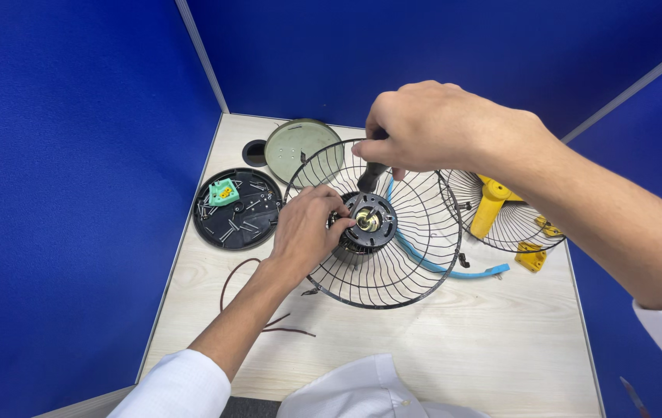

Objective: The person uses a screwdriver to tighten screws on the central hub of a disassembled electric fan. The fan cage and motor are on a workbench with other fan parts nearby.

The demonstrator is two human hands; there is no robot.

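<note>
White sleeves are seen at the bottom edge, nearest the viewer, over a pale wooden surface. Just left of the left forearm, a thin dark wire is laid in a loop. The left hand is curled against the round motor hub at the centre of a black wire fan guard, its fingertips pressed to the hub's rim. Above it, the right hand is closed around a dark tool handle, which is pointed down at the hub. A blue strip is trailed out from under the guard, to the right of the left hand. Left of that hand, a black round tray is filled with screws and a green block. Beyond the tray, a grey-green disc is laid flat. Under the right forearm, a second guard with yellow parts is placed.
</note>
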